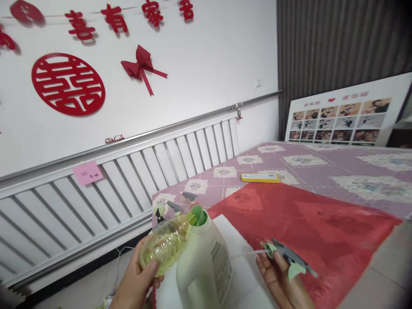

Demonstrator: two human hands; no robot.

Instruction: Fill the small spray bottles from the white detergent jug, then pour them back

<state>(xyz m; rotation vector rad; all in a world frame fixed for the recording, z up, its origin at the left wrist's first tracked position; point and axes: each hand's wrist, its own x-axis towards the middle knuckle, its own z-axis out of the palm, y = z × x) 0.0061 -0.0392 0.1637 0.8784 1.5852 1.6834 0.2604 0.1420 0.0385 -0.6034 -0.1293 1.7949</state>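
A clear ribbed bottle (pixel 165 243) with yellow liquid lies tilted in my left hand (pixel 141 272), its neck at the green-rimmed mouth of a large pale green jug (pixel 204 262). The jug stands upright between my hands, its handle toward me. My right hand (pixel 280 274) is closed around a grey and light green spray head (pixel 289 256), whose thin white tube points left toward the jug. Under the jug is a white sheet (pixel 247 279).
A red cloth (pixel 289 219) covers part of the patterned tablecloth (pixel 309 161). A yellow flat box (pixel 260 177) lies further back. Several pump or spray tops (pixel 189 196) stand behind the bottle. A white radiator (pixel 180 159) runs along the wall.
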